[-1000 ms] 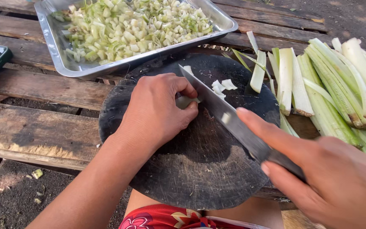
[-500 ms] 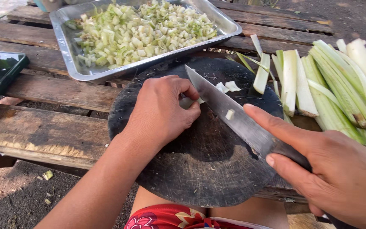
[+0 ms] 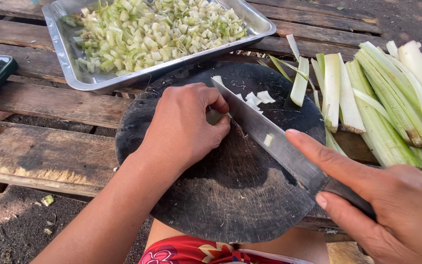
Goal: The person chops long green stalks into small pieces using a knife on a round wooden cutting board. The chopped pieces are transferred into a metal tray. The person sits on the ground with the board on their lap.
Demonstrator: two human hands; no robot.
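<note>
While the knife [image 3: 274, 142] lies across the round dark chopping board [image 3: 211, 205], its long axis runs diagonally, tip toward the upper left near the tray and handle toward the lower right. The right hand [image 3: 391, 210] is clamped on the dark handle, forefinger stretched out along the blade's spine (a small pale chip clings to the flat of the blade). The left hand [image 3: 184, 127] is curled nearly closed, fingertips pinching a short pale green stalk piece [image 3: 214, 117] down on the board, right against the blade. Just beyond the blade lie a few cut white bits [image 3: 257, 98]. A steel tray [image 3: 69, 73] of chopped green and white pieces sits at the top, on the wooden planks [image 3: 40, 156]. Long split stalks [image 3: 382, 107] lie to the right, ends touching the board's edge.
</note>
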